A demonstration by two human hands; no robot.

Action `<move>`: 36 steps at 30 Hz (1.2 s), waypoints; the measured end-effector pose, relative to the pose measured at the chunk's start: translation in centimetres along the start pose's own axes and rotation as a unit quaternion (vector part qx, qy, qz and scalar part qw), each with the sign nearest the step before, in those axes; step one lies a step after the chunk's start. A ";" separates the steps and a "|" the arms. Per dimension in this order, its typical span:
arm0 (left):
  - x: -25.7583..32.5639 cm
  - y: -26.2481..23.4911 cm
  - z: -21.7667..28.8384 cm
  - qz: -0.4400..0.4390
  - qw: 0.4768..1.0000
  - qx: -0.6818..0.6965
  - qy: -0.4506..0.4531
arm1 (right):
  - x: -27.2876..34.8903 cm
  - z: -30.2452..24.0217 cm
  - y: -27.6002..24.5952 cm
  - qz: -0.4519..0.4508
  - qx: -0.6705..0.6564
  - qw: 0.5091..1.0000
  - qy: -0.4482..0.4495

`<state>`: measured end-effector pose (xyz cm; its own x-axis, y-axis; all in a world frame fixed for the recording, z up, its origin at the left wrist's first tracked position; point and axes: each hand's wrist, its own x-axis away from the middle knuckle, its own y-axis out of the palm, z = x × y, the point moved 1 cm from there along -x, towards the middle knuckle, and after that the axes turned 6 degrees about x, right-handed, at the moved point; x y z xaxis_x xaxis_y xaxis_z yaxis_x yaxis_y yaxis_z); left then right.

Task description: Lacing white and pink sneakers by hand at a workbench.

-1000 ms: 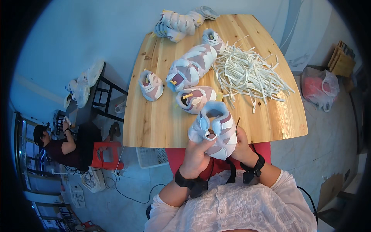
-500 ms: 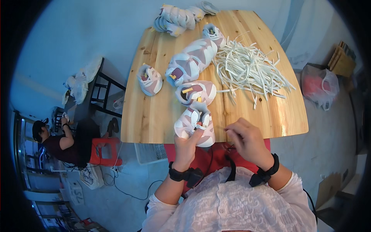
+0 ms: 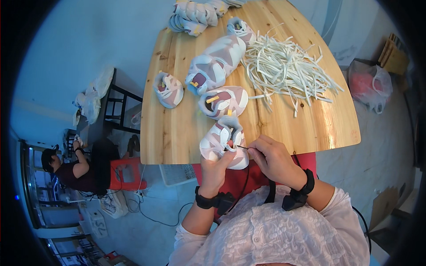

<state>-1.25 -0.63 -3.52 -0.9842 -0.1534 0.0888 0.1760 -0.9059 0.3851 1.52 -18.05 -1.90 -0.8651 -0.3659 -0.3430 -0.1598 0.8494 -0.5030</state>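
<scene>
Both hands have lowered the small shoe (image 3: 222, 142) toward the table edge (image 3: 177, 155) (off the pile): left hand (image 3: 216, 170) grips it, right hand (image 3: 271, 157) pinches a thin tool (image 3: 242, 147) into its lacing.

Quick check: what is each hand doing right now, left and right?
Left hand: closed around the white and pink shoe, holding it up.
Right hand: fingers pinched on a thin dark tool at the shoe.

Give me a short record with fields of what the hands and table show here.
left hand: grips a white and pink shoe upper from below
right hand: pinches a thin dark tool, tip at the upper
table: light wood
on table: more shoe uppers, loose heap of white laces
wrists: black bands
beside table: another person sits on the floor at left
</scene>
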 end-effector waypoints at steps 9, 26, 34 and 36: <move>-0.1 0.6 -0.4 -0.007 0.994 -0.113 0.009 | 0.1 -0.2 0.7 -0.007 0.106 0.994 -0.009; 0.1 1.1 -2.3 0.017 0.976 -0.204 0.080 | 0.6 0.4 2.6 0.035 0.122 0.992 -0.005; -0.8 1.6 -0.7 0.033 0.941 -0.312 0.124 | 0.6 -0.5 0.2 0.001 0.217 0.976 0.006; -1.1 1.3 0.7 0.091 0.995 -0.027 0.031 | 1.1 -0.4 -1.0 0.011 0.237 0.971 -0.004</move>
<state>0.06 -1.41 -2.47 -0.9356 -0.3398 0.0962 0.3523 -0.8802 0.3180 0.54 -19.15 -1.49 -0.8621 -0.3538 -0.3628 0.0977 0.5865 -0.8040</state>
